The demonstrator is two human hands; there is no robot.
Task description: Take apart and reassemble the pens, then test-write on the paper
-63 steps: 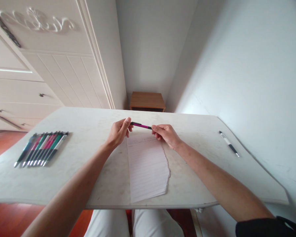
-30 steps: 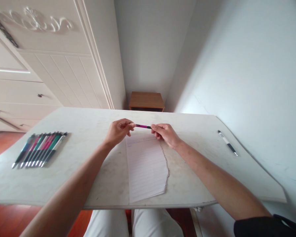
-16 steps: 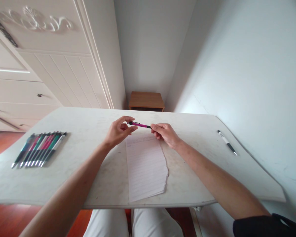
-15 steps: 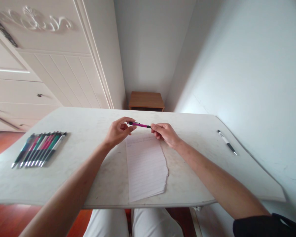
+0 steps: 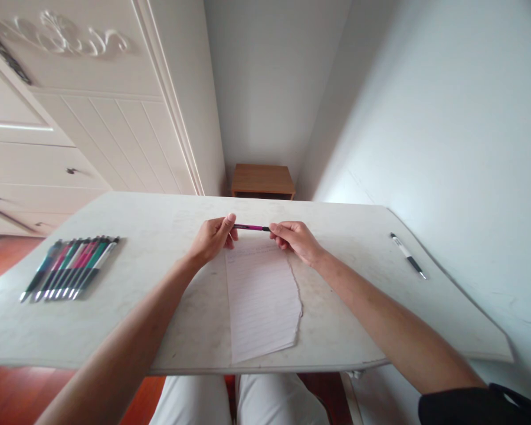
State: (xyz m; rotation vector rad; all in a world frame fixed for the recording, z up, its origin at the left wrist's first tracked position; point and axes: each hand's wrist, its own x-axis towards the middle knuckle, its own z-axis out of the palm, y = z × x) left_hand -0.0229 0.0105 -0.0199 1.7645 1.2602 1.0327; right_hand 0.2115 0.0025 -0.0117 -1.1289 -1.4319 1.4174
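A pink and black pen (image 5: pixel 251 227) is held level just above the top edge of a torn sheet of lined paper (image 5: pixel 261 301). My left hand (image 5: pixel 212 239) pinches its left end between thumb and fingers. My right hand (image 5: pixel 294 239) grips its right end with curled fingers. Both hands hover over the middle of the white table (image 5: pixel 159 236).
A row of several pens (image 5: pixel 68 268) in pink, green and black lies at the table's left. A single white and black pen (image 5: pixel 407 255) lies near the right edge by the wall. A white wardrobe stands to the left, with a small wooden stand (image 5: pixel 262 180) beyond the table.
My left fingers, spread apart around the pen's end half a second ago, have closed on it again. The pen stays level between both hands.
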